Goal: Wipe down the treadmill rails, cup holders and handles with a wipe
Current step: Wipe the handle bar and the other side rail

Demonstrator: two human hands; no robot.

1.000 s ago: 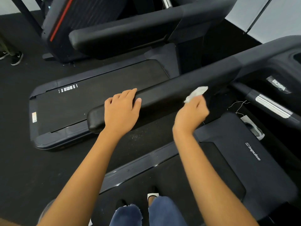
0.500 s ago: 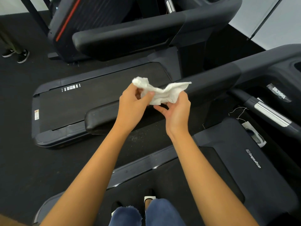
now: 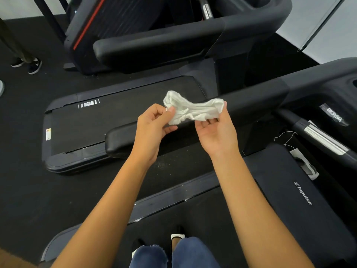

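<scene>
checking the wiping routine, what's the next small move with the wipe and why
Probably press the wipe down onto the padded rail right behind it: the left hand and right hand each hold an end, keeping it stretched out, so it looks ready for wiping.

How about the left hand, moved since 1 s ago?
Yes. The left hand rested flat on the rail near its end; now it is lifted off, slightly rightward along it, pinching the wipe.
</scene>
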